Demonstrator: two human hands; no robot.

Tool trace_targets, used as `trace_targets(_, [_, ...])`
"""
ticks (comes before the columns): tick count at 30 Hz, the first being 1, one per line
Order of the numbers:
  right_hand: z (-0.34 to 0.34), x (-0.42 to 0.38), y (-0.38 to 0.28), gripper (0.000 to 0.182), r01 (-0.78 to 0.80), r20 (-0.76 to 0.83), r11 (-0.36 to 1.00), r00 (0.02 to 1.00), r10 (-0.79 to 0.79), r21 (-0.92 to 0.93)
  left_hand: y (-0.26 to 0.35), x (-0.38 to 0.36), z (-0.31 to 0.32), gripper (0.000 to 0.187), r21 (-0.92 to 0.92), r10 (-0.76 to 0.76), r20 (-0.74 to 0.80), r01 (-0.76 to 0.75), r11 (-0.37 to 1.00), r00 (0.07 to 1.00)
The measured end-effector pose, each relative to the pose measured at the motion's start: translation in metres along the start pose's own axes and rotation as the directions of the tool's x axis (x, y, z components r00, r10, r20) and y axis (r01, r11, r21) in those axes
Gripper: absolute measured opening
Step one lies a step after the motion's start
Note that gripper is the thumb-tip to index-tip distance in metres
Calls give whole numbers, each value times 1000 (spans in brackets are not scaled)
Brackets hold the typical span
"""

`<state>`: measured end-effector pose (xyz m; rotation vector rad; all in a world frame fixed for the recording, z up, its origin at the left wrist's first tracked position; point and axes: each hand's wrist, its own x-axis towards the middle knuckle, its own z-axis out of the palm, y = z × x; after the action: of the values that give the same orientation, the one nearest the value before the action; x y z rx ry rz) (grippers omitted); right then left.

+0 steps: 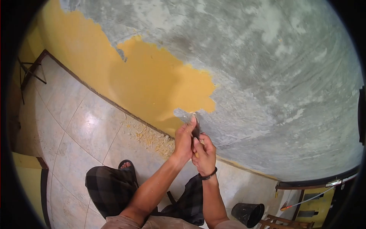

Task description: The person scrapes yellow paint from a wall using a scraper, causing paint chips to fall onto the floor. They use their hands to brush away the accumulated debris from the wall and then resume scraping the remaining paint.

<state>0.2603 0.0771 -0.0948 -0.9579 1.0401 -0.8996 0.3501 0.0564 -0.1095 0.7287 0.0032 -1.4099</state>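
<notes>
Your left hand (184,140) and right hand (204,154) both clench a flat metal scraper (189,119), blade against the wall's (267,76) smooth yellow paint (152,80) beside rough grey plaster.

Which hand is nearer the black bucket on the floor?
Right. The right hand grips the scraper handle on the side toward the black bucket, which stands down by the person's right. The left hand sits farther up and away.
</notes>
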Motion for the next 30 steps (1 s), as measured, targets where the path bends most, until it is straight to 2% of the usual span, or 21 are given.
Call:
trace_targets(2, [-6, -2, 2, 18, 5, -16, 1000, 1000, -5, 17, -3, -3, 0, 38, 36, -53, 16, 52, 998, 998])
trace_targets(4, [-6, -8, 2, 18, 111, 15, 988, 994, -110, -105, -12, 0, -7, 36, -47, -84, 50, 86, 995, 995])
trace_targets(6, [6, 5, -1, 17, 107, 52, 993, 993, -105, -52, -9, 8, -6, 36, 3, -21, 66, 21, 1000, 998])
trace_targets(8, [3, 5, 1, 16, 52, 41, 998, 998, -53, 33, -3, 13, -11, 35, -7, -58, 40, 58, 998, 998])
trace_targets(10, [0, 7, 5, 18, 56, 18, 998, 998, -55, -27, -6, 13, -11, 35, -39, -32, 49, 34, 999, 998])
trace_targets(12, [4, -5, 0, 17, 128, 30, 985, 992, -126, -117, -7, 6, -14, 34, -50, -126, 53, 128, 990, 991])
trace_targets(16, [11, 8, 6, 12, 118, 41, 993, 992, -118, -5, 6, 9, -7, 34, -13, -51, 34, 51, 999, 998])
trace_targets(17, [10, 8, 8, 12, 145, 39, 982, 989, -142, -124, 18, -3, -1, 37, 52, -54, 17, 53, 997, 998])
trace_targets(18, [9, 13, 6, 12, 146, 46, 981, 989, -141, -129, 20, 2, -2, 37, 45, -48, 15, 47, 998, 999])
trace_targets(19, [5, 10, 8, 14, 207, 83, 939, 978, -192, -273, 15, 1, -7, 37, 38, -45, 31, 44, 998, 999])
trace_targets(21, [-4, 10, 9, 23, 315, 169, 784, 949, -267, -535, 7, 3, -6, 37, 1, -34, 41, 34, 999, 999])
trace_targets(22, [-6, 7, 6, 23, 319, 172, 778, 948, -269, -542, 3, 1, -3, 37, -7, -32, 46, 33, 999, 998])
trace_targets(24, [-1, -2, -1, 16, 162, 158, 904, 982, -107, -396, 2, -5, 0, 38, 48, -37, -23, 38, 998, 999])
trace_targets(25, [1, -8, -10, 17, 57, 171, 962, 985, -11, -268, -4, 1, -11, 38, 60, -72, 58, 68, 996, 996])
trace_targets(26, [0, -5, -7, 17, 60, 180, 961, 984, -11, -270, 0, -1, -9, 38, 56, -63, 56, 60, 997, 996])
trace_targets(28, [-6, 3, 5, 19, 260, 188, 864, 962, -195, -431, 5, -7, 0, 41, -62, -152, 81, 157, 986, 985])
trace_targets(30, [-3, 9, 6, 19, 255, 186, 851, 964, -188, -460, 9, -6, -7, 43, -43, -182, 91, 187, 981, 979])
